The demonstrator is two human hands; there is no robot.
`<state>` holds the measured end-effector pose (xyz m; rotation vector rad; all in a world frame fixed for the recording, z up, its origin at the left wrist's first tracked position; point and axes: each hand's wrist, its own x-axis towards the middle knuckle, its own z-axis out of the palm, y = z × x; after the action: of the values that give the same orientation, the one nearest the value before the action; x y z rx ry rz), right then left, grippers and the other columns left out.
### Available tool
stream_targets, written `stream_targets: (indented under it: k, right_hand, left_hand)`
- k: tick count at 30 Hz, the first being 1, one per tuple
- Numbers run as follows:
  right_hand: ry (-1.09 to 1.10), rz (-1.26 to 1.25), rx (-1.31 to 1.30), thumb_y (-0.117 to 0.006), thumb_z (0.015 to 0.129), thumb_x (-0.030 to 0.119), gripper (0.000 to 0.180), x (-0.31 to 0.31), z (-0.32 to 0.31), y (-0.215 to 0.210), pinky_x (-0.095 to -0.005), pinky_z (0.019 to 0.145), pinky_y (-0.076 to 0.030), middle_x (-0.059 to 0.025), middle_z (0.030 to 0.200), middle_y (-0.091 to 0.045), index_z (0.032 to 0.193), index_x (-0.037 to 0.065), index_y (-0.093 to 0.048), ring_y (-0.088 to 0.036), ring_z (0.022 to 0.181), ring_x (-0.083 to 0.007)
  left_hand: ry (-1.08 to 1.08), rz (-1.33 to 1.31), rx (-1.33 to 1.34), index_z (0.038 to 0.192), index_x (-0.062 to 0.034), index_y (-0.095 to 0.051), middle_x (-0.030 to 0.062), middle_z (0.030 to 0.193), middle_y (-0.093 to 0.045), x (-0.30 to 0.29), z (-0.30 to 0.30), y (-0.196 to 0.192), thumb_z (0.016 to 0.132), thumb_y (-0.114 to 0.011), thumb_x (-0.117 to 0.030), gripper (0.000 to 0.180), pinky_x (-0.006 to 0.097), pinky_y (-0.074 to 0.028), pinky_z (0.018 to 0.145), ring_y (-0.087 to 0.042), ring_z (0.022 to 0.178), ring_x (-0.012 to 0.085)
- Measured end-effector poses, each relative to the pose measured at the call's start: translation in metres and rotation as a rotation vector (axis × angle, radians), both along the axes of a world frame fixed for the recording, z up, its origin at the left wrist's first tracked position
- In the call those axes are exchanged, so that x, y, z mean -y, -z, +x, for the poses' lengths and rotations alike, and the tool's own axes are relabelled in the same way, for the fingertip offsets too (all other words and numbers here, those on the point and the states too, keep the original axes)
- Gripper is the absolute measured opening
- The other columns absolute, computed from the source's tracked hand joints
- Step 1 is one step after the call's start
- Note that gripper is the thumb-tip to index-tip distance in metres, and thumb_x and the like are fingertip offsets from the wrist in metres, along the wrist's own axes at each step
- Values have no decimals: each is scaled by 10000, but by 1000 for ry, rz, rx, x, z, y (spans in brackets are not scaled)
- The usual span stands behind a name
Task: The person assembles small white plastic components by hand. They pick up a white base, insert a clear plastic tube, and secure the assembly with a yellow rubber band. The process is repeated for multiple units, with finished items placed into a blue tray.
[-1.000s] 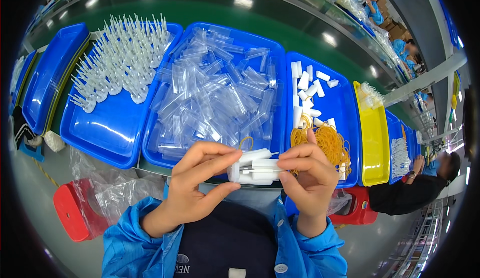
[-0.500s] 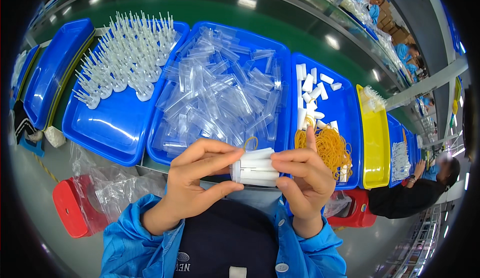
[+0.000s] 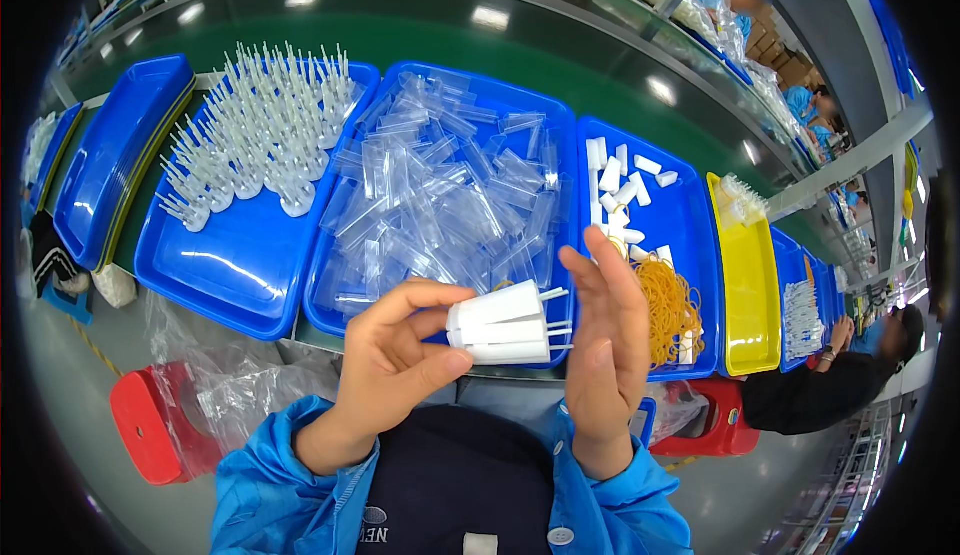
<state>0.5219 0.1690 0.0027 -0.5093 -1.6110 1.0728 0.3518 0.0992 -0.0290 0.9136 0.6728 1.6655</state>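
A: What's around the hands?

B: Four trays on the bench. Blue tray (image 3: pixel 215 275) w/ upright white spiked pieces (image 3: pixel 255 135), middle blue tray (image 3: pixel 330 310) full of clear plastic sleeves (image 3: pixel 440 195), next blue tray (image 3: pixel 690 255) w/ small white caps (image 3: pixel 625 190) & a heap of orange rubber bands (image 3: pixel 668 305), then a yellow tray (image 3: pixel 750 315). Red stool (image 3: pixel 150 435) & a clear bag (image 3: pixel 235 395) lower left. Another person's dark sleeve (image 3: pixel 800 395) at far right.

A: Hands?

B: Left hand (image 3: pixel 395 365) pinches a bundle of white tubes (image 3: pixel 500 323), thumb under, fingers on top, held above the trays' near edge. Right hand (image 3: pixel 605 340) is flat open, palm at the pin ends, gripping nothing.

A: Anything blocking?

B: Right hand covers part of the bands.

A: Vs. 0.5 s ago?

B: Then both hands gripped the bundle; right has let go.
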Motion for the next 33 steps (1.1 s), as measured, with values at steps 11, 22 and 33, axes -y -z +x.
stream_targets:
  k: [11,22,33]
  right_hand:
    - [-101,-298,-115,-450,1000,363,516,10,-15,8,-337,932,-444,-189,1208,-585,1318,-42,-470,-562,1115,-247]
    - [54,108,-70,-640,876,47,84,9,-32,11,-364,805,-530,-131,935,-600,852,7,-571,-655,955,-295]
    - [235,210,403,-643,825,65,337,-33,9,-1,-390,913,-435,-185,1193,-558,1153,0,-598,-544,1077,-330]
  left_hand:
    - [134,-72,59,1317,49,-502,149,1219,-527,1,6,-2,966,-539,-72,373,394,-563,896,-565,1146,264]
    - [91,54,10,1311,60,-508,163,1295,-475,3,20,8,886,-591,72,434,362,-539,947,-532,1191,281]
    - [-302,-24,-108,1292,70,-531,163,1257,-513,11,-12,9,851,-689,-79,491,358,-419,991,-522,1149,235]
